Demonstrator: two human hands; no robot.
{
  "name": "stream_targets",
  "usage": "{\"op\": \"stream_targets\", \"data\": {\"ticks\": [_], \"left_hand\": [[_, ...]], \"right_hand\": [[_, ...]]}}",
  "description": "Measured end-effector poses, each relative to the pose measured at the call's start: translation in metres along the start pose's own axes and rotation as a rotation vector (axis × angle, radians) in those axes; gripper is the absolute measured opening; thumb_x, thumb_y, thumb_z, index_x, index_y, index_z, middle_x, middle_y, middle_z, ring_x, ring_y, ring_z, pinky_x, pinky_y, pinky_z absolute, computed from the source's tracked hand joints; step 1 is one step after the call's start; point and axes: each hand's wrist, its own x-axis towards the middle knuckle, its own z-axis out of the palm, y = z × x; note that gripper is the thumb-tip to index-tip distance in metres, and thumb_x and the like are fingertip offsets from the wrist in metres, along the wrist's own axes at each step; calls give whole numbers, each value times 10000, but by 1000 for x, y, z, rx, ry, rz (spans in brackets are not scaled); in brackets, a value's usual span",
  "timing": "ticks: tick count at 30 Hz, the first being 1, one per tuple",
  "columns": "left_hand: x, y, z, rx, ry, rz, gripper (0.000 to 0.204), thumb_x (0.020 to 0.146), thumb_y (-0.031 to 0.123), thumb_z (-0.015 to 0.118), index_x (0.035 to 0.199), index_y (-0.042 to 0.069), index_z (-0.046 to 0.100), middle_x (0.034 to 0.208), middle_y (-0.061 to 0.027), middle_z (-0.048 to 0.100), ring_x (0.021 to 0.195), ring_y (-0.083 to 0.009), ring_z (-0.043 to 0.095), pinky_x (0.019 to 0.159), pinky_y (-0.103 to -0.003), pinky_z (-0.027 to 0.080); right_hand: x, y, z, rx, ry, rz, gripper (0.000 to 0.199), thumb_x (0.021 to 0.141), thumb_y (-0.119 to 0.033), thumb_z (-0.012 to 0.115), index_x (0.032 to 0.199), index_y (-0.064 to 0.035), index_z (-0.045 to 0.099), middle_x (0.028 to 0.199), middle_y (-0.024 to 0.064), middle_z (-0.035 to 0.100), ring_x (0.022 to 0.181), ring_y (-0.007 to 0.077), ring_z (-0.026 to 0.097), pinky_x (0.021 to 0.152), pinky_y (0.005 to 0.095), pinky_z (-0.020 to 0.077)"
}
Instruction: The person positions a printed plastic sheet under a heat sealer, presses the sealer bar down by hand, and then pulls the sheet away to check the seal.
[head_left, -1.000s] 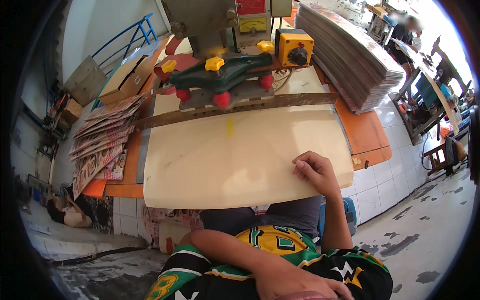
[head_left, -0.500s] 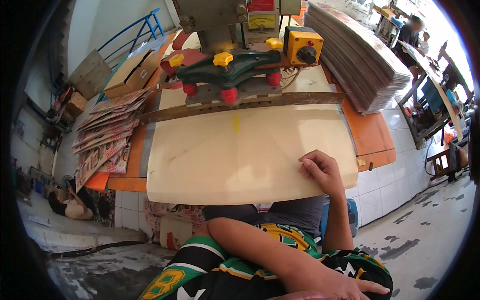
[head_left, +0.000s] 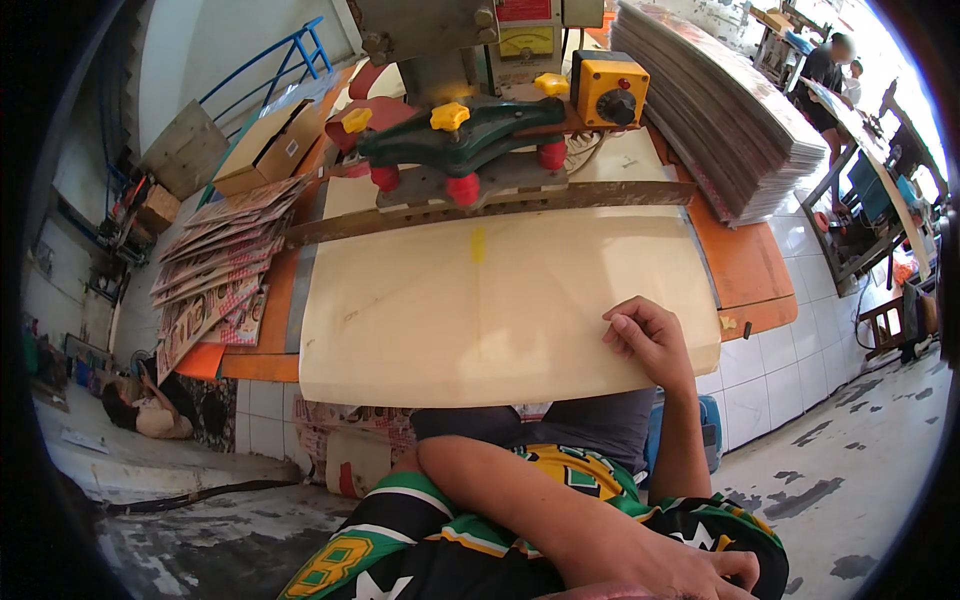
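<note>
Orange table (head_left: 745, 268), pale sheet (head_left: 450, 320) on top; right hand (head_left: 650, 342) over sheet, fingers curled together; left hand (head_left: 695, 573) at black sleeve (head_left: 762, 540), cannot tell if fingers grip.

On the worktop (head_left: 745, 265): one cream sheet (head_left: 520, 310) at the front edge, one carton (head_left: 245, 175) and one loose pile of printed sheets (head_left: 218, 262) at the left edge, one tall stack (head_left: 715, 115) toward the rear right corner. Above: three yellow knobs (head_left: 450, 116), three red caps (head_left: 463, 190), one control box (head_left: 608, 90).
</note>
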Motion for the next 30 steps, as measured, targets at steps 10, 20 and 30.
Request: {"op": "stream_targets", "data": {"ticks": [10, 20, 30], "left_hand": [[11, 10, 7, 275, 38, -55, 361, 1034, 418, 456, 1034, 79, 581, 1036, -57, 518, 971, -213, 486, 883, -415, 263], [43, 50, -32, 265, -242, -297, 363, 970, 456, 516, 1009, 98, 564, 969, -49, 471, 938, -220, 469, 891, -401, 276], [37, 44, -25, 247, -228, -279, 333, 991, 437, 520, 980, 106, 553, 950, -44, 459, 916, -217, 456, 855, -401, 265]], "right_hand": [[1, 0, 1, -19, -2, -12, 223, 1049, -202, 624, 1052, 12, 686, 801, 32, 697, 693, 77, 616, 642, 237, 508], [1, 1, -1, 2, -4, 3, 213, 1052, -189, 618, 1054, 14, 685, 801, 37, 697, 691, 76, 613, 642, 237, 505], [1, -1, 0, 5, 1, 10, 213, 1047, -188, 622, 1062, 13, 689, 803, 32, 692, 696, 76, 611, 654, 234, 507]]}}
